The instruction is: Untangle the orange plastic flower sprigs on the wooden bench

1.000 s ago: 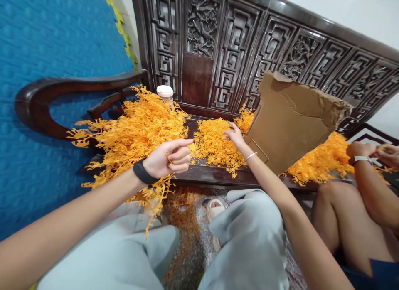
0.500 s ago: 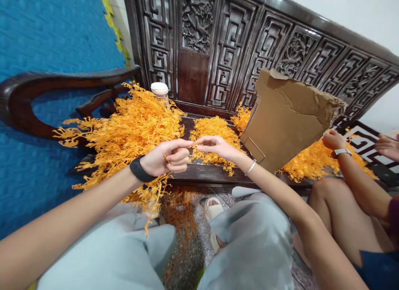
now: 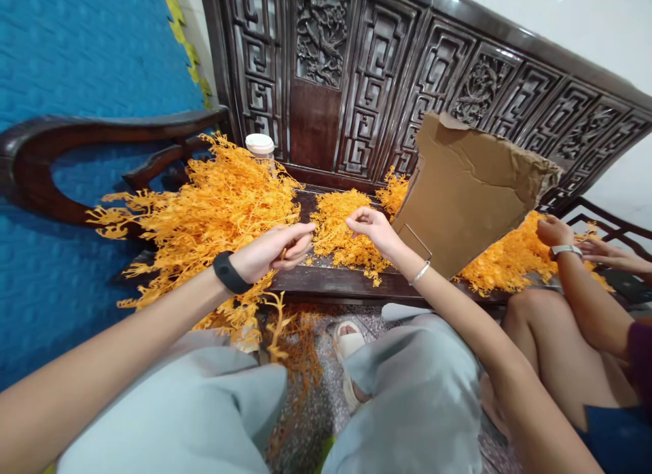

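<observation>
Left hand [image 3: 278, 248], ours: curled around an orange stem [image 3: 283, 254]. Right hand [image 3: 374, 229], ours: thumb drawn towards fingertips, apart from the left, by a small pile of orange pieces [image 3: 339, 216]; whether it pinches anything, we cannot tell. Along a dark wooden bench [image 3: 331, 281] we list one large heap of orange sprigs [image 3: 219, 209] at left, one white-lidded cup [image 3: 260, 145] behind it, one cardboard sheet [image 3: 468, 195] at right.

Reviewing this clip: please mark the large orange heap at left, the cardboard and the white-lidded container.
Large orange heap [image 3: 224, 206]: head view, middle of its tangled mass.
Cardboard [image 3: 471, 195]: head view, its broad flat face.
White-lidded container [image 3: 260, 144]: head view, its lid.
</observation>
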Tool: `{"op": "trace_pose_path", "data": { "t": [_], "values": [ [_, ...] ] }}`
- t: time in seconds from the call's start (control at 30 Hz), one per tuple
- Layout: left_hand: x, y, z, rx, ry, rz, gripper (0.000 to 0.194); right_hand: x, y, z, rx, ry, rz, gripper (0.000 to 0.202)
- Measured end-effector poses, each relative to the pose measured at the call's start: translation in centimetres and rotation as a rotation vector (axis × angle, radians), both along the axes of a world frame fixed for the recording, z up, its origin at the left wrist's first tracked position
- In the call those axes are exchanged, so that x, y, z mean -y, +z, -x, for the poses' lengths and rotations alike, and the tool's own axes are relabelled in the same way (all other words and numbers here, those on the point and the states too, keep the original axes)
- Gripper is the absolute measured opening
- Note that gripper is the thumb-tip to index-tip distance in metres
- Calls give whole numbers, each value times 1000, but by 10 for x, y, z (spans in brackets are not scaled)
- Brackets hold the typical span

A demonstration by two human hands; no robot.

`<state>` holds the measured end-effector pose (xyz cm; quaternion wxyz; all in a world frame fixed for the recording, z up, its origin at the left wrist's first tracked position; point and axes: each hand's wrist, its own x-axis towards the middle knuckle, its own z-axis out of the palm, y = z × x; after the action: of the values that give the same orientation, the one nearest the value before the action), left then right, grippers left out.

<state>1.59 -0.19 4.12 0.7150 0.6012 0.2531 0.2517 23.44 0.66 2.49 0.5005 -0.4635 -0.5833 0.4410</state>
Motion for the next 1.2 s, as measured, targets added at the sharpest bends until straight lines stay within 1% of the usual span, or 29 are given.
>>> {"op": "trace_pose_path", "data": {
  "t": [0.1,0.2,0.27,0.37,0.43,0.5,0.6,0.73,0.8,0.87,1.0,1.07,1.2],
  "values": [
    [0,-1,-2,-50,81,-69,49,-1,-1,-3,-12,-28,-1,29],
    [1,-1,-3,-125,92,-137,50,1,1,-5,38,25,-51,29],
    [2,0,-3,-166,95,-182,51,3,4,-5,134,79,-128,23],
    [3,1,-3,-168,117,-200,52,6,7,-3,348,91,-284,14],
    [3,1,-2,-149,143,-184,51,8,9,-2,462,86,-356,19],
    [2,0,-2,-138,160,-172,50,10,9,0,518,96,-383,24],
    [3,2,-1,-135,164,-171,51,11,9,1,517,111,-373,27],
    [6,5,-1,-135,177,-170,50,14,10,2,442,150,-335,27],
    [6,6,0,-137,192,-171,51,15,11,3,383,161,-291,27],
    [7,7,1,-135,230,-170,51,16,11,5,306,189,-217,28],
    [5,6,4,-93,351,-175,49,19,13,10,207,283,-91,26],
    [5,5,6,-75,377,-170,48,20,15,12,199,309,-84,26],
    [6,5,8,-54,384,-162,47,22,19,15,184,334,-100,27]
  ]
}}
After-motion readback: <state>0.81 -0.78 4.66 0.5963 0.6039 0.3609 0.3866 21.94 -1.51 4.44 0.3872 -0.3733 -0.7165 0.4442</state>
